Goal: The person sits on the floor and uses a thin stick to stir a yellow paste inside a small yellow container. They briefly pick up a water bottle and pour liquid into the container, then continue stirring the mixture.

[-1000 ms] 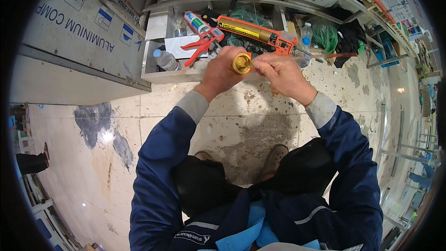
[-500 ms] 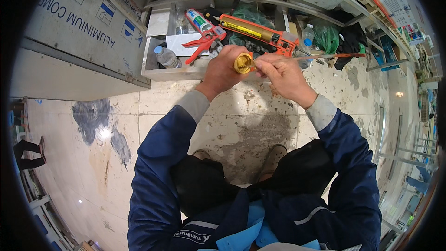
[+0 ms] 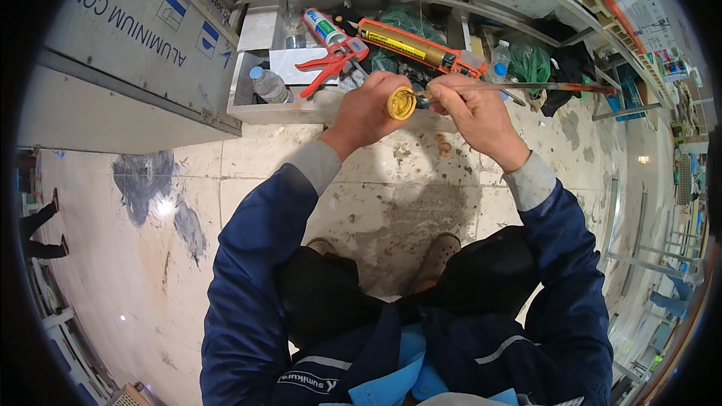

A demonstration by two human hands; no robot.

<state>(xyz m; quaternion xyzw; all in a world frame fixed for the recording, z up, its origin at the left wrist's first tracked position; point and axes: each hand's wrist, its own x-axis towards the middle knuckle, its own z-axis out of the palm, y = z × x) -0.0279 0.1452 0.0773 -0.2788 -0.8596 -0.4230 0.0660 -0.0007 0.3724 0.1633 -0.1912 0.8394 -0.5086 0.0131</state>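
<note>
My left hand [image 3: 366, 110] is closed around a small round yellow object [image 3: 401, 103], whose open end faces me. My right hand [image 3: 468, 107] pinches a thin metal rod [image 3: 526, 88] that runs from the yellow object out to the right. Both hands are held together above the front edge of a metal tool tray [image 3: 280, 113]. My blue sleeves come up from below, and I crouch over a stained tile floor [image 3: 391, 188].
The tray holds an orange caulking gun [image 3: 421, 48], red-handled pliers [image 3: 329, 65], a sealant tube [image 3: 322, 26], a plastic bottle [image 3: 268, 84] and green and black cloth [image 3: 553, 64]. A grey aluminium panel [image 3: 120, 53] lies at left. Another person's feet [image 3: 41, 225] show at far left.
Both hands stay together on the yellow object, shifting only slightly. The person's feet at the far left have moved a little.
</note>
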